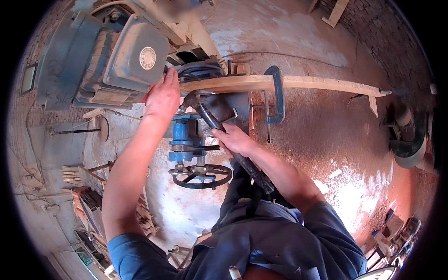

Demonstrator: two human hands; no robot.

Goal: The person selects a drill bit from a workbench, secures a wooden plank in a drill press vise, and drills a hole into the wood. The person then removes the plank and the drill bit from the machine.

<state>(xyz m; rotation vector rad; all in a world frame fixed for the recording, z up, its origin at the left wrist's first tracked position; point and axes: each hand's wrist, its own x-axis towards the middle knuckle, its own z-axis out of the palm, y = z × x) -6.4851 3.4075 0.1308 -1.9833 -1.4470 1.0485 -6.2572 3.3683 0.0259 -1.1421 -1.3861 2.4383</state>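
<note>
My right hand [235, 140] is closed round the dark handle of a claw hammer [212, 119]. The hammer slants up and to the left, so that its metal head lies close to my left wrist. Between the grey motor housing [135, 56] and the left end of a long wooden plank [233, 84] is my left hand [163, 95]. Its fingers are bent and pressed together at a dark part there, and what they grip is hidden. Beside that hand a bit of red [147, 94] shows. Below the hammer head stands a blue machine fitting [181, 140] with a black handwheel [203, 177].
A dark C-clamp [279, 95] sits over the plank right of centre. Wood shavings [345, 191] cover the floor to the right. Wood pieces [144, 214] lie at the lower left, and tools and clutter [396, 233] at the lower right. A brick wall [387, 32] rises at the far right.
</note>
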